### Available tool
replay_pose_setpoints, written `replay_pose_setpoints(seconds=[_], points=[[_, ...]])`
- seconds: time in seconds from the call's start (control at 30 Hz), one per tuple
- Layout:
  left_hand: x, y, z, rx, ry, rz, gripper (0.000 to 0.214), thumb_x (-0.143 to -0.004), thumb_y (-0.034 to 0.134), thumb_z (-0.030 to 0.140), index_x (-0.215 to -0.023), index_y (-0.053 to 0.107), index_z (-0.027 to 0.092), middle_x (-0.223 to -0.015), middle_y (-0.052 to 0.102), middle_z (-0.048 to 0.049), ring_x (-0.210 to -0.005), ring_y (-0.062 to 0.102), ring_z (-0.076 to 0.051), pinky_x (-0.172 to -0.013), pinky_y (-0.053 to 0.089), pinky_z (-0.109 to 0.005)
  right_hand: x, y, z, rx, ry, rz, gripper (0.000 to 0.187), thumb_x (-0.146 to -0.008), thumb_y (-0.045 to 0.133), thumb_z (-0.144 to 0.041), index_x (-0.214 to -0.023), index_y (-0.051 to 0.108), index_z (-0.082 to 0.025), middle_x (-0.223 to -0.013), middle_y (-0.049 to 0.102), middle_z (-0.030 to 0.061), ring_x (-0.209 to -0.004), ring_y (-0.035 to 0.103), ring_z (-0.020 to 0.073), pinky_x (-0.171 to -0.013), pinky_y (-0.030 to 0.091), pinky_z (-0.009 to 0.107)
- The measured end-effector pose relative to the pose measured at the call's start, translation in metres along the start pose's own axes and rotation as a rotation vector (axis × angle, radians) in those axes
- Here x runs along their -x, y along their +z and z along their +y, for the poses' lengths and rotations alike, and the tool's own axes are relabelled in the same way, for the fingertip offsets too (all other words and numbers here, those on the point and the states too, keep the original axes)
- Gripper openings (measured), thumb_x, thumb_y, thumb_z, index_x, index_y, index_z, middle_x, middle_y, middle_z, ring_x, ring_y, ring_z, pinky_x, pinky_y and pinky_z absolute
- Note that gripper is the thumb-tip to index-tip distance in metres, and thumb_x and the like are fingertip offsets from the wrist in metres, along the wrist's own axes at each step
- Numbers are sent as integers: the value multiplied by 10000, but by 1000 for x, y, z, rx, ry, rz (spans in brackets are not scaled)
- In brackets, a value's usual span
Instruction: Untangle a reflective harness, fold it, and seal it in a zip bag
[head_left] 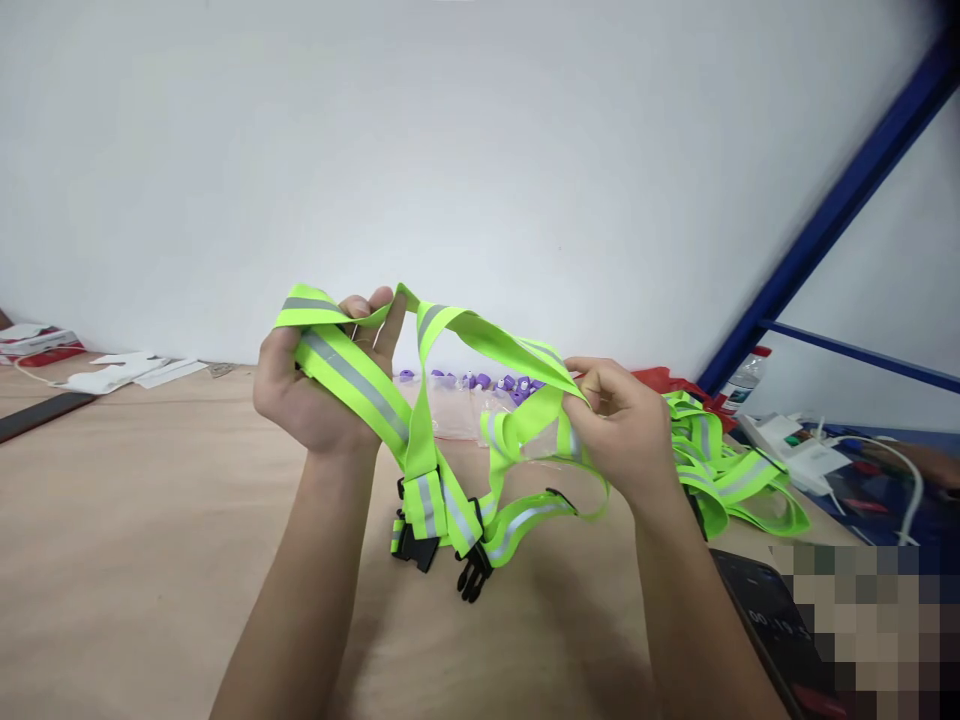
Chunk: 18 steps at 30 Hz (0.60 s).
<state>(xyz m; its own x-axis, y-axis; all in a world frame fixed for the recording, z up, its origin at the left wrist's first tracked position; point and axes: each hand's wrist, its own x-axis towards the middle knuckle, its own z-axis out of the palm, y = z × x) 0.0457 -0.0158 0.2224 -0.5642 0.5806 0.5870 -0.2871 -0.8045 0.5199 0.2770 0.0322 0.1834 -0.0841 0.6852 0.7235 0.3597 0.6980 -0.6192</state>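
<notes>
Above the bench (pixel 150 520), the left hand (pixel 315 395) wraps a folded band of the harness (pixel 450 440) and the right hand (pixel 626 430) pinches a loop; the bands cross and twist, so pulling apart could knot them or snag the dangling buckles (pixel 472 575)

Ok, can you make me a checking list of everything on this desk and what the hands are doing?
Surface: light wooden table.
Job's things: neon-yellow reflective strap, black buckles at its low end.
Clutter: pile of similar straps on the right, purple pieces behind, white papers far left, plastic bottle.
Grippers: left hand grips the strap; right hand pinches it.
Cables: white cable beside a white power strip, right.
Surroundings: white wall, blue metal frame.
</notes>
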Motion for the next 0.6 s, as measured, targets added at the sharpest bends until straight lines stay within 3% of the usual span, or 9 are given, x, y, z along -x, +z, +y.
replay_pose_setpoints(seconds=[0.13,0.23,0.33,0.47,0.6], points=[[3,2,1,-9,30,28,252,-887,458,376,-695,580,266,-820,666,-25,-1149,648,-268,-1050,511,-459,-1,-2,4,-104,20,-73,275,-663,547,-97,-612,320,-244,-772,576,24,-1112,616,303,-753,430,325],[4,3,3,46,46,32,235,-876,450,328,-691,582,268,-791,644,-23,-1101,661,-244,-1061,506,-434,-3,2,3,-477,100,-168,276,-676,637,-142,-639,379,-230,-870,583,24,-962,625,248,-791,472,356],[1,3,2,93,57,58,231,-860,443,295,-675,578,258,-753,619,-24,-1019,675,-225,-1043,520,-414,-3,7,1,-785,255,-291,348,-687,759,-221,-696,411,-232,-738,504,-28,-732,600,180,-710,503,345],[-5,2,-3,145,112,85,248,-855,428,282,-646,550,231,-714,582,-11,-892,685,-198,-1029,527,-424,-1,9,5,-964,358,-437,377,-701,822,-363,-787,477,-237,-638,445,-72,-465,388,79,-446,321,229],[-7,0,-5,180,144,75,248,-858,445,267,-639,555,231,-714,597,-4,-880,693,-199,-1033,516,-422,3,2,9,-1006,374,-581,338,-739,805,-398,-923,573,-234,-667,495,-70,-432,335,46,-416,262,202]])
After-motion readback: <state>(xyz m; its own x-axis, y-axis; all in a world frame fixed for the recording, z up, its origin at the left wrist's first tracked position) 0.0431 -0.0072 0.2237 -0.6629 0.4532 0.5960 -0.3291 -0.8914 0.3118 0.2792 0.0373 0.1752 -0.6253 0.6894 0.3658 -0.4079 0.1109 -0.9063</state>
